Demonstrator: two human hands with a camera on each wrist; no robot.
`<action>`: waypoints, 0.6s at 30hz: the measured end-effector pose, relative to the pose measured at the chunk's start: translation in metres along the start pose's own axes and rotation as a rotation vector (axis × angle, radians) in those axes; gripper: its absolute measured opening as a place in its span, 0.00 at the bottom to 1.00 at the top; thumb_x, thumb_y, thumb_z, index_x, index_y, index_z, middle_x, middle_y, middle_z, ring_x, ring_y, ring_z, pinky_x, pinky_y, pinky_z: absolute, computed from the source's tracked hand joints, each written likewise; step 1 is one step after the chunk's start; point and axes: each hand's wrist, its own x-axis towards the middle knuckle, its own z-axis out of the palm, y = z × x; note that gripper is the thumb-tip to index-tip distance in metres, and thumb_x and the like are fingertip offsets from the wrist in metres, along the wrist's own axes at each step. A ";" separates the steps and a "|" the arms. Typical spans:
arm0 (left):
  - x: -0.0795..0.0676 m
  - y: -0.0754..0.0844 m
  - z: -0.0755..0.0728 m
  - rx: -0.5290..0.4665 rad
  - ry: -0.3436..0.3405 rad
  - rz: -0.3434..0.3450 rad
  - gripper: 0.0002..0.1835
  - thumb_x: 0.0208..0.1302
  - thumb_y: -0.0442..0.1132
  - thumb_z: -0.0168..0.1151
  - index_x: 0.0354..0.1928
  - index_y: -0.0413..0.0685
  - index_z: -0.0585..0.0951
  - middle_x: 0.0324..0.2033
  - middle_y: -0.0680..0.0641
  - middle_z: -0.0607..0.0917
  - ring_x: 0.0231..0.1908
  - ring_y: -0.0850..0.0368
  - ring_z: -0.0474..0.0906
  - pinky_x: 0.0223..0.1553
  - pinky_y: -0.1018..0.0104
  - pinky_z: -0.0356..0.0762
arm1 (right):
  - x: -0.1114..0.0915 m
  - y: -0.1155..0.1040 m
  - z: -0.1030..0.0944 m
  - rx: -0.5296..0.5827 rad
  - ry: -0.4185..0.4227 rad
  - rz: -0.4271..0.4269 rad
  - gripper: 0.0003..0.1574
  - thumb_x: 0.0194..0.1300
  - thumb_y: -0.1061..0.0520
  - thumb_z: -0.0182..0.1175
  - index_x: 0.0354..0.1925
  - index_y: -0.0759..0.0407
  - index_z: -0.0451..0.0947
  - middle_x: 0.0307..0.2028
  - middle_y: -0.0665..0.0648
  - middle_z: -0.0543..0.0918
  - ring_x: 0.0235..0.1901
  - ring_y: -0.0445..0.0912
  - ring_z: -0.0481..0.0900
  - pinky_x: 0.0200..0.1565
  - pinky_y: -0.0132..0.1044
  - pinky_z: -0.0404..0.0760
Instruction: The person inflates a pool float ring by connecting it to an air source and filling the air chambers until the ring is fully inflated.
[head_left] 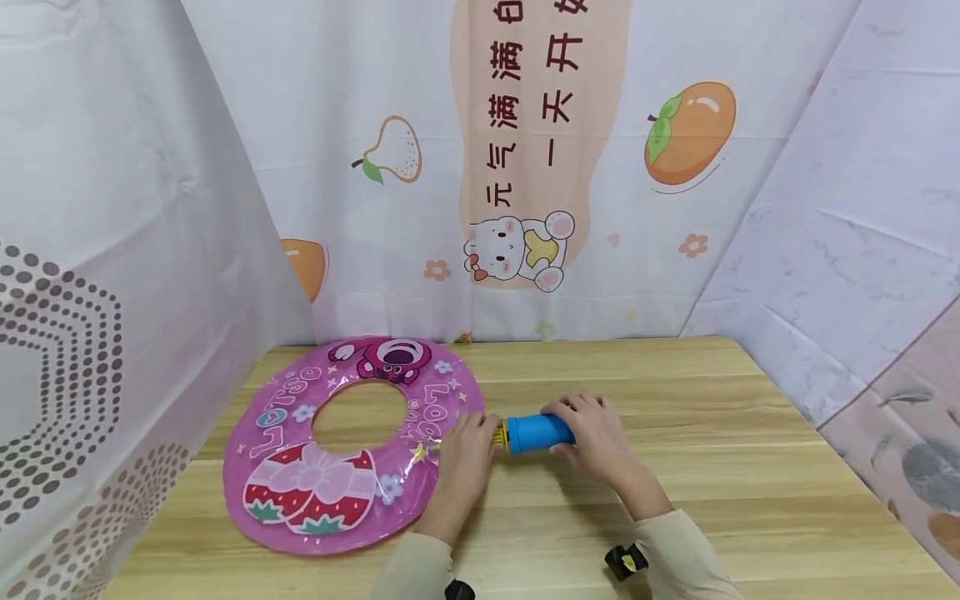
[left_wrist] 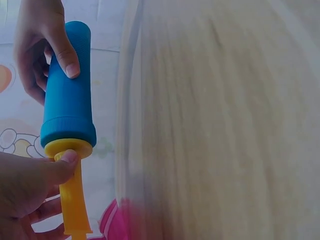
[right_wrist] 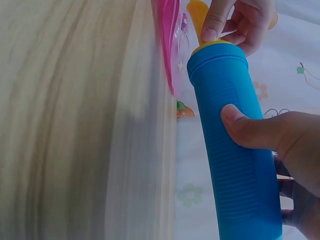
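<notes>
I'm viewing the counter, the pink ring lying at left. The blue pump is sitting right of it, between both hands, long axis running left-right. Right hand's fingers are gripping the pump; left hand's, nearer the ring, are pinching the pump's yellow end.

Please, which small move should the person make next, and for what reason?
Probably guide the yellow end of the hand pump toward the pink swim ring: the left grip pinches that end near the ring, the right grip holds the blue barrel, and no valve connection is visible.
</notes>
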 end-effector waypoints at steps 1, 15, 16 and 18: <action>0.000 0.000 0.000 0.000 0.001 0.003 0.18 0.52 0.41 0.73 0.47 0.52 0.83 0.39 0.48 0.85 0.40 0.54 0.77 0.40 0.60 0.81 | 0.000 0.001 0.000 0.001 0.003 0.004 0.32 0.42 0.47 0.80 0.48 0.47 0.81 0.44 0.53 0.85 0.47 0.54 0.82 0.48 0.56 0.79; 0.000 0.003 0.002 0.000 -0.001 0.018 0.18 0.53 0.42 0.72 0.47 0.53 0.83 0.39 0.49 0.84 0.41 0.54 0.78 0.40 0.60 0.81 | -0.011 0.018 -0.011 0.007 -0.012 0.043 0.33 0.42 0.51 0.80 0.49 0.49 0.80 0.45 0.56 0.85 0.49 0.56 0.81 0.49 0.57 0.78; 0.000 0.003 0.002 0.000 -0.003 0.016 0.18 0.53 0.42 0.72 0.47 0.53 0.83 0.39 0.49 0.84 0.41 0.54 0.78 0.41 0.60 0.81 | -0.013 0.020 -0.013 0.009 -0.012 0.048 0.33 0.42 0.52 0.80 0.49 0.50 0.80 0.45 0.56 0.85 0.49 0.57 0.81 0.49 0.58 0.78; 0.000 0.003 0.002 0.001 -0.001 0.017 0.18 0.52 0.43 0.72 0.47 0.53 0.83 0.39 0.49 0.84 0.40 0.54 0.78 0.41 0.60 0.81 | -0.017 0.025 -0.017 0.017 -0.012 0.060 0.33 0.42 0.53 0.80 0.49 0.50 0.80 0.45 0.57 0.85 0.49 0.57 0.80 0.50 0.59 0.78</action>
